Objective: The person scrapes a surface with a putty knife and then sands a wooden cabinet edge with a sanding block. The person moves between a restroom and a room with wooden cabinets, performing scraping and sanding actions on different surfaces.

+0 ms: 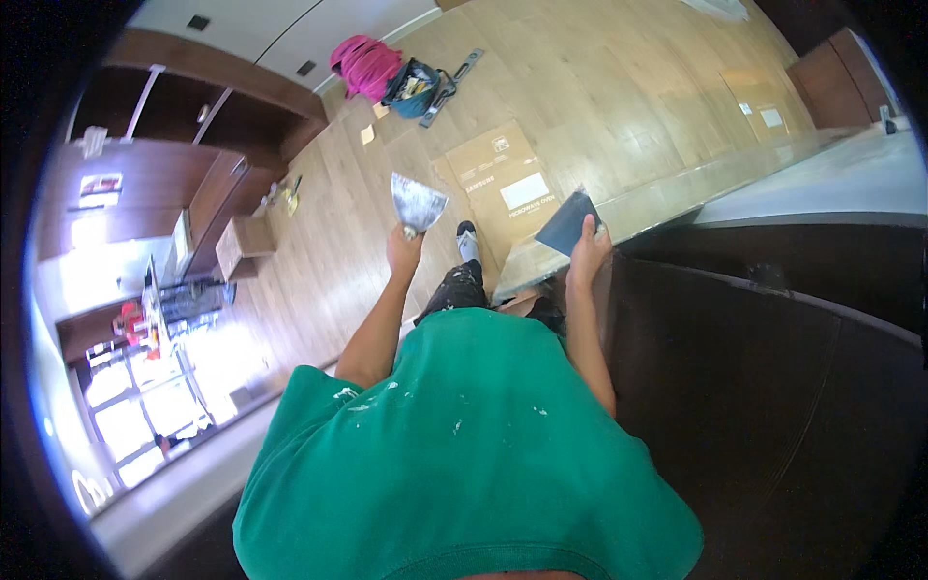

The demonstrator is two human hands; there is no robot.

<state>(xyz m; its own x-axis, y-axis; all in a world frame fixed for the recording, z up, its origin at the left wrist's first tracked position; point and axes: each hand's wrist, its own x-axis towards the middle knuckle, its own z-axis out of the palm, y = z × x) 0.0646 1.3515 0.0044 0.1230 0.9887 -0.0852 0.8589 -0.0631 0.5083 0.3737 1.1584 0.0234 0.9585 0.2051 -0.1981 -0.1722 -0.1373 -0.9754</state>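
My left hand (403, 249) is closed on a wide metal putty knife (416, 199), its blade streaked white, held out over the wooden floor (348, 242). In my right hand (588, 253) is a dark grey flat-bladed tool (563, 225), with my thumb on its face and the handle mostly hidden. It is beside a long pale ledge (662, 198) that runs off to the upper right. A flattened cardboard box (483, 188) lies beyond the two tools, near my socked foot (468, 244).
A dark panel (735, 367) stands at my right. Ahead on the floor are a pink bag (362, 63), a blue-grey bucket of items (408, 87) and a long level (454, 82). Wooden cabinets (155, 155) and a small wooden box (242, 246) are to the left.
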